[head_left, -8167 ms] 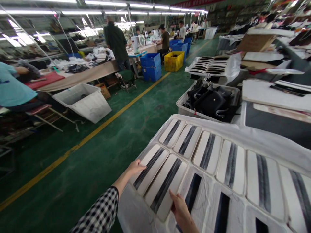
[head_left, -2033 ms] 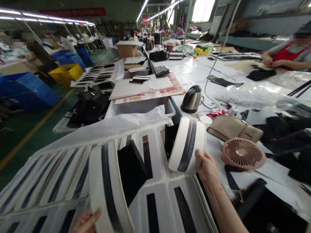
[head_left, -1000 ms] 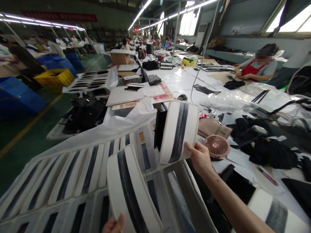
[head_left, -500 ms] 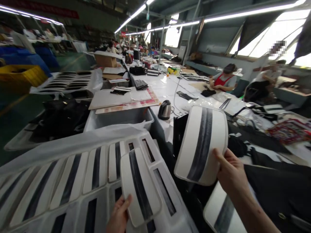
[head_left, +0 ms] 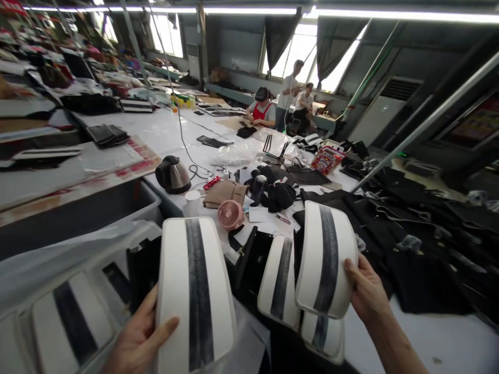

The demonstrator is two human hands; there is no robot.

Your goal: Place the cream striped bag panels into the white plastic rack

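Observation:
My left hand (head_left: 142, 332) grips a white bag flap with a dark stripe (head_left: 171, 275) by its left edge, thumb on the front. Black material (head_left: 144, 265) shows behind that flap. On the right, my right hand (head_left: 368, 288) pinches another striped flap (head_left: 345, 239) at its right edge, thumb in front and fingers behind. Two more striped pieces, one upright (head_left: 267, 291) and one lower (head_left: 335, 337), stand just left of and below it, partly covered. A black bag part (head_left: 253, 259) is beside them. At lower left, further striped flaps (head_left: 42, 317) lie in a pale tray (head_left: 105, 244).
A kettle (head_left: 173, 175), white cup (head_left: 192, 203), pink fan (head_left: 231, 215) and brown pouch (head_left: 224, 195) crowd the white table (head_left: 156, 124). Black bag pieces (head_left: 421, 265) are heaped at right. A grey bin (head_left: 144, 202) stands at left. A person in a red apron (head_left: 262, 111) sits across the table.
My view has swung right. My left hand has lifted its flap away from the tray and brought it upright near the other pieces. My right hand still holds its flap.

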